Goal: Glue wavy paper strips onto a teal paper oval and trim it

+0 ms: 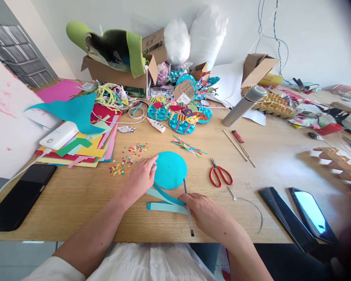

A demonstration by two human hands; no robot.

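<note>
A turquoise paper disc (170,169) lies flat on the wooden table (82,195). My left hand (140,176) rests on the table with its fingertips pressing the disc's left edge. My right hand (203,214) holds a thin grey pencil (188,207) whose tip touches the disc's lower right edge. Turquoise paper strips (166,202) lie between my two hands, just below the disc.
Red-handled scissors (220,174) lie right of the disc. Confetti bits (128,158) and a stack of coloured paper (84,148) sit to the left, a black tablet (20,197) at the front left. Two phones (298,218) lie at the front right. Paper crafts, boxes and a grey tube (244,105) crowd the back.
</note>
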